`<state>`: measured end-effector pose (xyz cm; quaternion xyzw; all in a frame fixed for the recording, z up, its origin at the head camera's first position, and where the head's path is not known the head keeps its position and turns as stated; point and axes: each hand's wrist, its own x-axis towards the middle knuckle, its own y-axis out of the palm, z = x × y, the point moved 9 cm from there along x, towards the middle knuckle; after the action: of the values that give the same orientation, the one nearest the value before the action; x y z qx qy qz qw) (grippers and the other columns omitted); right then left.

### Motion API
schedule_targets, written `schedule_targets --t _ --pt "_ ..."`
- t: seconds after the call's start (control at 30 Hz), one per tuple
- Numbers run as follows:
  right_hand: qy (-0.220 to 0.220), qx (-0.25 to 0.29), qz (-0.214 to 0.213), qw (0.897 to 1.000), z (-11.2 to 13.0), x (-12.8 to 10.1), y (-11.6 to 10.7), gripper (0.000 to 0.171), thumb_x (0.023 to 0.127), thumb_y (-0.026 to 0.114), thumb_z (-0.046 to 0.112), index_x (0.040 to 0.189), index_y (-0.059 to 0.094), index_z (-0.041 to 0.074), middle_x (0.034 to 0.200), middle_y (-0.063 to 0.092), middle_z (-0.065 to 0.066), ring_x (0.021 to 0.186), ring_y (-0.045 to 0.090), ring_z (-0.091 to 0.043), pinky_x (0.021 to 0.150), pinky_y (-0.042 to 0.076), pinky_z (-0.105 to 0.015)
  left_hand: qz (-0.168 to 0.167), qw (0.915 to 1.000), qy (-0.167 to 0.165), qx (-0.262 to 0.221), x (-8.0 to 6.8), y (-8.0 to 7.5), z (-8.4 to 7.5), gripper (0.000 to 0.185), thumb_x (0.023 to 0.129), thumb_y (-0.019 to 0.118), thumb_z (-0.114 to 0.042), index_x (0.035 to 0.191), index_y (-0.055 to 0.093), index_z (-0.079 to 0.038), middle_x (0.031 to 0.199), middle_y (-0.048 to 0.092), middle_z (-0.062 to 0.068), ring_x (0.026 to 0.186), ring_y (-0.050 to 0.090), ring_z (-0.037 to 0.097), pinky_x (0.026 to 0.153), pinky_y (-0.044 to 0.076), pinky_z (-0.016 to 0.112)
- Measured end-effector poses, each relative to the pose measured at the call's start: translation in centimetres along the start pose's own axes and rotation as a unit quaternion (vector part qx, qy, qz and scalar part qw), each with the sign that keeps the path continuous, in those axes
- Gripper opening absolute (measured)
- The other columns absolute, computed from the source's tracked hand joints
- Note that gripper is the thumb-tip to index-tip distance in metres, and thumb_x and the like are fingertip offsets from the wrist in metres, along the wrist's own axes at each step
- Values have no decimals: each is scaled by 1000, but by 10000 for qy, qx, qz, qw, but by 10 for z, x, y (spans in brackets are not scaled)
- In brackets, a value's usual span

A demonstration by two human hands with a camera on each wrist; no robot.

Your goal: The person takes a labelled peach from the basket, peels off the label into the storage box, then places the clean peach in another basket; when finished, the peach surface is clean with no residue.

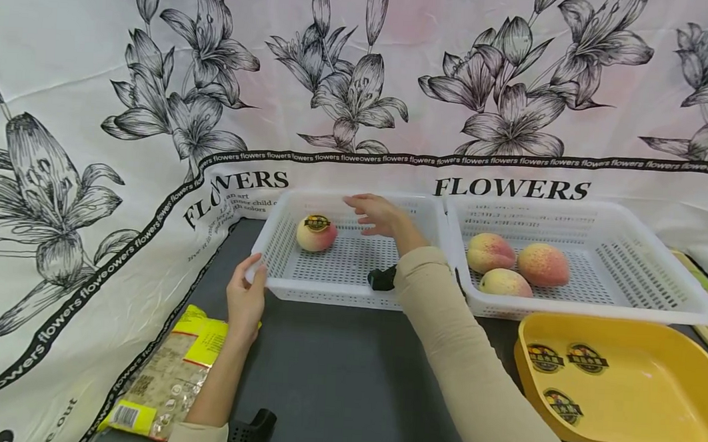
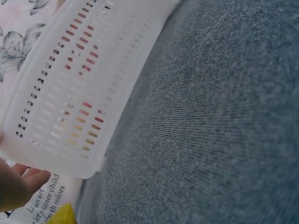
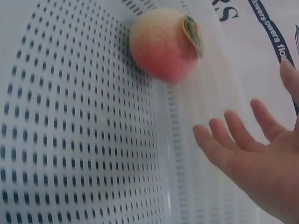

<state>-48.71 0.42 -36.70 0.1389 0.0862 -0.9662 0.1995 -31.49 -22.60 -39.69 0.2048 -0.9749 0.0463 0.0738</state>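
Observation:
A peach [image 1: 316, 233] with a dark and gold sticker on it sits in the left white plastic basket [image 1: 326, 291]. My left hand [image 1: 246, 303] holds that basket at its near left corner, thumb and fingers about the rim; in the left wrist view the hand [image 2: 16, 186] is partly cut off by the frame. Over the same basket, to the right of the peach, my right hand [image 1: 380, 214] hovers with nothing in it. The right wrist view shows its fingers spread and apart from the peach [image 3: 163, 46].
Several peaches without visible stickers, one a pale peach [image 1: 505, 282], lie in the right white basket [image 1: 613, 313]. In front stands a yellow tray [image 1: 639, 396] bearing stickers [image 1: 587, 359]. At left lies a yellow and clear plastic packet [image 1: 168, 378]. A flowered sheet [image 1: 350, 60] hangs behind.

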Motion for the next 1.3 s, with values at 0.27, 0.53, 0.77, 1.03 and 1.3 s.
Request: schedule_targets --t 0.27,0.53,0.77,1.03,1.3 --pt "159 165 92 9997 -5 4 16 67 95 60 32 150 26 15 152 24 -13 138 22 -34 104 31 -50 -139 9999 -68 75 1 -3 -1 35 99 49 -11 134 52 -6 121 56 20 68 49 7 60 41 19" --pt "295 169 70 9994 -10 7 24 66 93 64 24 149 30 17 152 25 -10 137 23 -36 103 32 -52 -211 9994 -272 96 3 -9 -2 35 95 50 -6 128 57 -6 121 58 18 90 59 23 64 48 25" --pt "471 -68 261 9985 -16 11 33 67 90 66 11 148 33 21 153 21 -12 137 23 -37 100 36 -52 -161 9988 -392 251 2 -13 -1 34 92 51 -6 125 60 -6 121 58 19 91 61 28 55 45 23" --pt "560 -143 454 9973 -24 16 47 72 87 69 8 147 34 24 154 21 -10 137 24 -35 97 39 -50 -321 9983 -400 261 1 -15 -1 32 91 51 -6 121 63 -5 119 60 19 92 61 30 40 29 19" --pt "607 -791 346 9944 -24 22 60 82 78 78 8 147 36 25 148 30 -13 129 37 -33 85 49 -45 -451 9979 -357 285 0 -17 -2 31 91 51 -5 120 64 -6 118 61 17 92 61 32 41 30 18"
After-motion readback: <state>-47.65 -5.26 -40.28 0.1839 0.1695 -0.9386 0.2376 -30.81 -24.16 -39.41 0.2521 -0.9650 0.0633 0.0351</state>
